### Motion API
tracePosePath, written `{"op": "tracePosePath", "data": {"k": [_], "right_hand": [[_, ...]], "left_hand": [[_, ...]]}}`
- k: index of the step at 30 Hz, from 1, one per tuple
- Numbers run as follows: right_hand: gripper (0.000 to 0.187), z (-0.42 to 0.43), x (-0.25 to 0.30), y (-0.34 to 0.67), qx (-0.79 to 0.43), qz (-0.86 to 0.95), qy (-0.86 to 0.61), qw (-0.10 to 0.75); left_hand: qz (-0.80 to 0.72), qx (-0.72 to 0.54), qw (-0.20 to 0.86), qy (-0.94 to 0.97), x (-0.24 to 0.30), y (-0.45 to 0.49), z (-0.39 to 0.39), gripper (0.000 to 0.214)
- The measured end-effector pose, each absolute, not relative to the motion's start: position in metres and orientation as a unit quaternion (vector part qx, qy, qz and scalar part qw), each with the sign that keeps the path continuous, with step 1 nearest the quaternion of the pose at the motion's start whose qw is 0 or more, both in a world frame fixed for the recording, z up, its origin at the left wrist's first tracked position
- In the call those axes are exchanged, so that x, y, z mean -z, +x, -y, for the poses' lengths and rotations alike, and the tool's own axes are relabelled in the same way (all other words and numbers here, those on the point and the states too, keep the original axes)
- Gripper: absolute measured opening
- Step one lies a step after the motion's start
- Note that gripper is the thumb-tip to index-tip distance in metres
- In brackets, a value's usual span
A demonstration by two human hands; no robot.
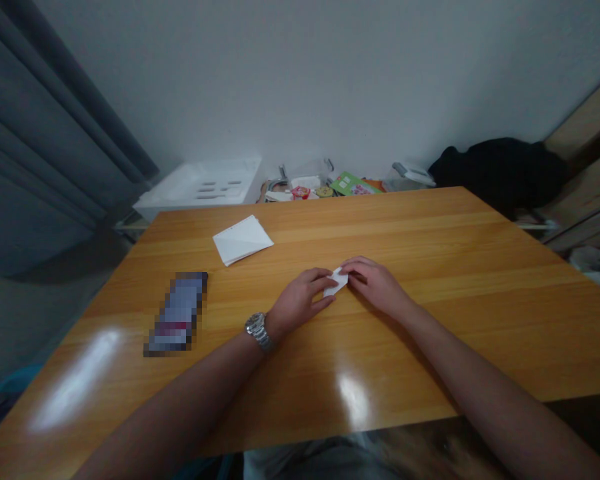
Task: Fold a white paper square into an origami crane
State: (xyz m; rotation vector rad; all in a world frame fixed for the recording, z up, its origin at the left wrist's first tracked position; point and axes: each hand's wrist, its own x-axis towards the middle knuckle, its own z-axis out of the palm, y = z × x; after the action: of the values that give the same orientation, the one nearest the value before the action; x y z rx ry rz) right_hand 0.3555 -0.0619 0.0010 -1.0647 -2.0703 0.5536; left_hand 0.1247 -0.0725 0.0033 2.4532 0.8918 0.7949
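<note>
A small folded piece of white paper lies on the wooden table between my two hands. My left hand, with a metal watch on its wrist, has its fingers on the paper's left side, the thumb near its lower edge. Fingers of my right hand pinch the paper's upper right corner. Part of the paper is hidden under the fingertips. Farther off to the left rests a small stack of white paper sheets, apart from both hands.
A phone with a blurred screen lies on the left of the wooden table. Beyond the far edge are a white plastic tray, a green booklet and small items. A black cloth-like heap is at the back right.
</note>
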Motion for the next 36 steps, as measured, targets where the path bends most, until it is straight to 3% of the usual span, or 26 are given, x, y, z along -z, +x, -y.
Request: {"op": "tracePosePath", "data": {"k": [3, 8, 17, 28, 36], "right_hand": [[0.03, 0.06, 0.006, 0.357, -0.204, 0.817, -0.414, 0.345], [0.021, 0.06, 0.012, 0.357, -0.151, 0.825, -0.443, 0.317], [0.027, 0.061, 0.014, 0.356, -0.16, 0.833, -0.436, 0.302], [0.024, 0.065, 0.007, 0.353, -0.198, 0.832, -0.42, 0.303], [0.008, 0.07, -0.004, 0.346, -0.233, 0.824, -0.404, 0.322]], "left_hand": [[-0.318, -0.251, 0.168, 0.898, 0.001, 0.125, 0.072, 0.03], [-0.34, -0.23, 0.12, 0.904, -0.003, 0.126, 0.075, 0.03], [-0.391, -0.243, 0.128, 0.878, -0.007, 0.127, 0.078, 0.046], [-0.403, -0.256, 0.15, 0.866, -0.007, 0.127, 0.077, 0.04], [-0.443, -0.298, 0.158, 0.831, -0.007, 0.127, 0.075, 0.014]]}}
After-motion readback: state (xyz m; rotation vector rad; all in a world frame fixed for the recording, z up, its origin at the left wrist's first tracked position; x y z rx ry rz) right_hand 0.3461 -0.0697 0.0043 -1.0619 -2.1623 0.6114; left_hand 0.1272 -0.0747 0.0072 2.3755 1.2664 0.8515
